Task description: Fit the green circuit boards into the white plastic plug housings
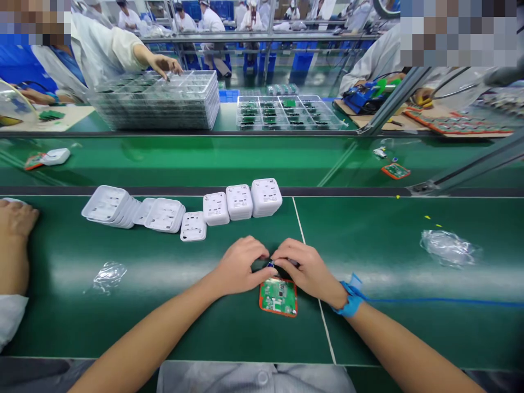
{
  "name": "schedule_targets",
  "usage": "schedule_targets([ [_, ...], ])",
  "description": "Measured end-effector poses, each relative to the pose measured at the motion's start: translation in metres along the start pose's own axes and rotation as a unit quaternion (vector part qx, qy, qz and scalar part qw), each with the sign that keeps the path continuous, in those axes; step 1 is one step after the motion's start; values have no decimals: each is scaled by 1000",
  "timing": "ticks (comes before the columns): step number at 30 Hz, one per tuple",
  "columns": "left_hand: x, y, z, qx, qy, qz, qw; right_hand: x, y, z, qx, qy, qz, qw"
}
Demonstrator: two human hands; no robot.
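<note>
**Hands meet over a circuit board on the green tabletop**

Clutter sits well clear of the work. Along the far edge of the tabletop (388, 305) runs a row of white housings (241, 202), blocky with rounded corners. Leftward along the same edge lie leaning stacks of shallow white shells (110, 206). One crumpled clear plastic bag (108, 275) lies toward the left end and another plastic bag (448, 248) toward the right end. A co-worker's hand (14, 218) rests flat at the left edge. Beyond the far edge lies a glossy green conveyor belt (245, 161), then a stack of clear trays (164, 101). Nothing stands between the person and the work.

The circuit board (278, 296) is green and flat in a rounded orange frame. It lies midway along the tabletop, nearer the near edge, just left of a thin white line. The tabletop's surface is matte green with a dull sheen.

The left hand (241, 267) and right hand (307, 270) meet fingertip to fingertip at the board's far side. Each grip is drawn together on a small dark part (270, 266) with a blue spot, mostly hidden by the fingers. A blue wrist strap (350, 297) circles the right wrist.
</note>
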State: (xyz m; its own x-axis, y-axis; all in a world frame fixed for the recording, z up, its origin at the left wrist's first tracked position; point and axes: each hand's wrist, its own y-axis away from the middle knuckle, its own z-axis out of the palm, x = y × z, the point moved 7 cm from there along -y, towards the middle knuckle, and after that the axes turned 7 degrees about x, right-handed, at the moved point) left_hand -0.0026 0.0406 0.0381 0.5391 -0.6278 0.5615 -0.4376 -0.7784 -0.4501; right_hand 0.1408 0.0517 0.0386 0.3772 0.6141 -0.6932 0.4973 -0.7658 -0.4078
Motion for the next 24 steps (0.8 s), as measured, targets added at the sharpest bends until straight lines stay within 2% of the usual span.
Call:
schedule_targets([
  [1,-3,1,-11,35,-62,31,997,2,0,-1,-21,41,-13,999],
  [3,-13,4,-37,118,-200,57,971,10,3,-9,-23,166,-26,985],
  [5,-32,7,-67,192,-313,0,930,18,8,-21,9,285,-11,958],
  [7,-51,8,-85,188,-370,-72,907,25,15,-27,14,328,20,944],
  [9,-65,7,-90,140,-376,-111,909,29,21,-25,-18,305,41,951],
  [11,-72,7,-90,98,-357,-115,922,28,22,-21,-44,257,47,964],
  [13,-75,7,-93,92,-339,-108,930,23,19,-19,-43,209,38,976],
  [15,-73,9,-104,142,-329,-99,928,16,14,-18,-29,172,16,984],
  [18,-54,16,-123,283,-301,-63,908,1,10,-16,1,132,-44,990],
  [19,-45,17,-123,304,-277,-50,910,-6,9,-15,12,116,-69,991],
  [20,-36,16,-117,301,-245,-43,921,-12,10,-14,24,102,-94,990],
  [21,-28,14,-105,267,-202,-43,941,-18,11,-14,37,90,-114,989],
  [22,-24,11,-88,203,-153,-68,965,-23,12,-13,50,83,-131,987],
  [24,-15,10,-50,95,-35,-129,986,-32,15,-12,74,83,-154,982],
])
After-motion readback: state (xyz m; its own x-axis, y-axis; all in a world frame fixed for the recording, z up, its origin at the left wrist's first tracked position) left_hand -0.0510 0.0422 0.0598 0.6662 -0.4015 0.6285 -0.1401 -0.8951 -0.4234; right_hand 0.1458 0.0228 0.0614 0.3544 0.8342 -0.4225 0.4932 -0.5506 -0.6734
